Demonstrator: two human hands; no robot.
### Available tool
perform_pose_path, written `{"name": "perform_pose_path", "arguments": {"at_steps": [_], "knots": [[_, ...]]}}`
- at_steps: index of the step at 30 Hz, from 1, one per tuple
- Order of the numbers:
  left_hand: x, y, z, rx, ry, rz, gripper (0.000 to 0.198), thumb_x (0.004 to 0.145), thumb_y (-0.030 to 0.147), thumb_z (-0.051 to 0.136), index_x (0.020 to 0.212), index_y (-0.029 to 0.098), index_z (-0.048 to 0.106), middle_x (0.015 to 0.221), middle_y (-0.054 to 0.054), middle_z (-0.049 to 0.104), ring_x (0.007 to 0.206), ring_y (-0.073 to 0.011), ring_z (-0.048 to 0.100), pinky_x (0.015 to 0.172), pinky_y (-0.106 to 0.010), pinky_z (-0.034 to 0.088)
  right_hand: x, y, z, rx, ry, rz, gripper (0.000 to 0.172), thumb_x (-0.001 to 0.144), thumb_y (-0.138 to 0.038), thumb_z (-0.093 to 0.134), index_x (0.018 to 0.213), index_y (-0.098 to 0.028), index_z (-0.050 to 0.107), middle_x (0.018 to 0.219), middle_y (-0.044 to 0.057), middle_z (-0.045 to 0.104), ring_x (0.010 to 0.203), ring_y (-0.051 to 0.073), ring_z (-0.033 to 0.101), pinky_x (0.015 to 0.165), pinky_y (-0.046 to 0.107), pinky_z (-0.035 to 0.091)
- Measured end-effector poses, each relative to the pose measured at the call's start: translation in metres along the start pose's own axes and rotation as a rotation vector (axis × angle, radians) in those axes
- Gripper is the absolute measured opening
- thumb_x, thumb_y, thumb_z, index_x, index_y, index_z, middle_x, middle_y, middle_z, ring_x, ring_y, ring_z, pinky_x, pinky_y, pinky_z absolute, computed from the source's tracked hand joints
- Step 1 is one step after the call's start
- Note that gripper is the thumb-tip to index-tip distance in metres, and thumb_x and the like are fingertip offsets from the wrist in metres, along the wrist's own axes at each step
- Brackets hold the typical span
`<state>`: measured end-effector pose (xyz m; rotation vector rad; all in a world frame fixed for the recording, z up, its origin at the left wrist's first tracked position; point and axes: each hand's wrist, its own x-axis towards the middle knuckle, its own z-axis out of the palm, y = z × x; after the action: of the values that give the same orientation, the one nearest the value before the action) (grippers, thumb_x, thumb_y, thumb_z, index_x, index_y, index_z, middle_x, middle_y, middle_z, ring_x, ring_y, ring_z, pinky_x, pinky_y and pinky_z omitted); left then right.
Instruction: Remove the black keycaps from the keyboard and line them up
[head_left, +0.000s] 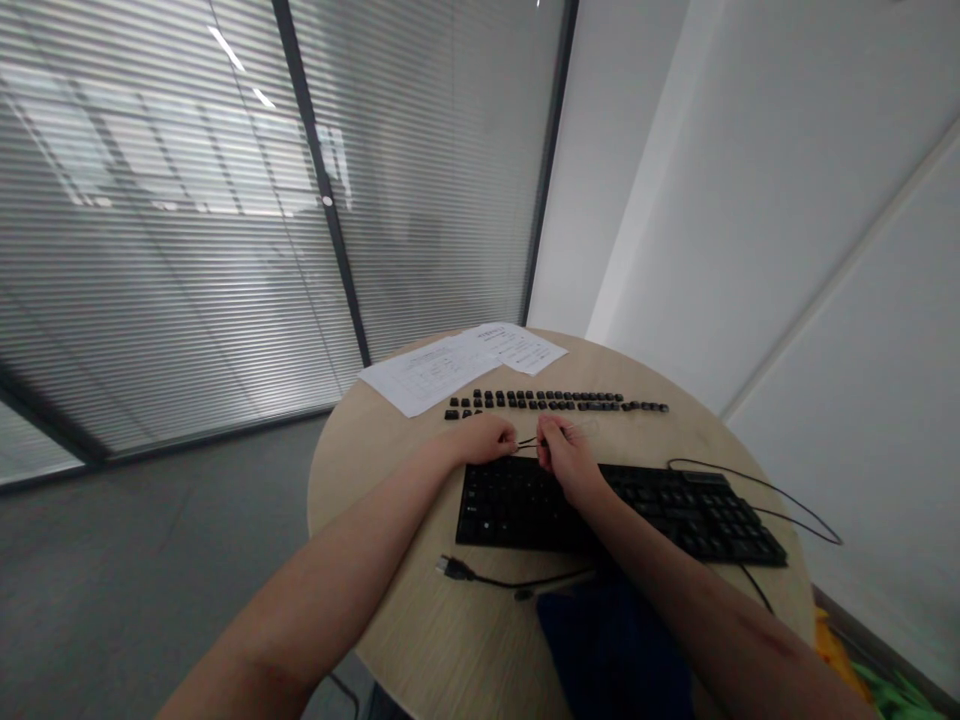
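A black keyboard lies across the round wooden table, with dark patches among its keys on the left part. Just above its back edge my left hand is closed on one end of a thin dark piece, perhaps wire. My right hand is closed round the other end, and faint thin wire loops show beyond its fingers. Rows of loose black keycaps lie on the table behind both hands. My right forearm passes over the middle of the keyboard and hides part of it.
Printed papers lie at the table's back left. A USB plug on a cable lies in front of the keyboard, beside a dark blue cloth-like item. Cable loops overhang the right edge. Blinds and a white wall stand behind.
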<state>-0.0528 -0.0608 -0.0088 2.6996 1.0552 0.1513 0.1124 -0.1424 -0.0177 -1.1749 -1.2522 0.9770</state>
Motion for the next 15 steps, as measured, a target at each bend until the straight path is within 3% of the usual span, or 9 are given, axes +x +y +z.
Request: {"name": "perform_pose_path", "arguments": {"at_steps": [3, 9, 12, 15], "knots": [[0.0, -0.001, 0.0, -0.021, 0.004, 0.018, 0.03, 0.09, 0.037, 0.055, 0.07, 0.017, 0.066, 0.065, -0.001, 0.061, 0.059, -0.0132, 0.047, 0.058, -0.027, 0.031, 0.003, -0.013, -0.013, 0.016, -0.058, 0.0, 0.038, 0.086, -0.058, 0.055, 0.075, -0.023, 0.048, 0.05, -0.007, 0.05, 0.042, 0.01, 0.043, 0.041, 0.022, 0.031], [-0.007, -0.004, -0.011, -0.2, -0.068, 0.056, 0.028, 0.086, 0.042, 0.06, 0.076, 0.017, 0.067, 0.066, 0.002, 0.06, 0.06, -0.0111, 0.051, 0.059, -0.025, 0.034, 0.004, -0.038, -0.046, -0.026, -0.303, -0.052, 0.036, 0.085, -0.053, 0.065, 0.094, -0.021, 0.052, 0.075, -0.001, 0.067, 0.059, 0.012, 0.059, 0.051, 0.023, 0.043], [-0.011, -0.005, -0.017, -0.29, -0.132, 0.063, 0.028, 0.082, 0.045, 0.065, 0.083, 0.018, 0.069, 0.07, 0.002, 0.062, 0.062, -0.0112, 0.053, 0.06, -0.024, 0.036, 0.007, -0.04, -0.059, -0.031, -0.435, -0.025, 0.039, 0.085, -0.054, 0.066, 0.098, -0.02, 0.052, 0.084, 0.002, 0.07, 0.067, 0.013, 0.064, 0.055, 0.024, 0.046], [-0.013, -0.007, -0.019, -0.327, -0.188, 0.089, 0.03, 0.078, 0.047, 0.07, 0.087, 0.018, 0.069, 0.072, 0.002, 0.062, 0.065, -0.0116, 0.054, 0.061, -0.024, 0.036, 0.01, -0.033, -0.063, -0.046, -0.481, 0.012, 0.042, 0.085, -0.059, 0.063, 0.094, -0.019, 0.053, 0.076, 0.002, 0.07, 0.062, 0.013, 0.063, 0.053, 0.023, 0.044]]}}
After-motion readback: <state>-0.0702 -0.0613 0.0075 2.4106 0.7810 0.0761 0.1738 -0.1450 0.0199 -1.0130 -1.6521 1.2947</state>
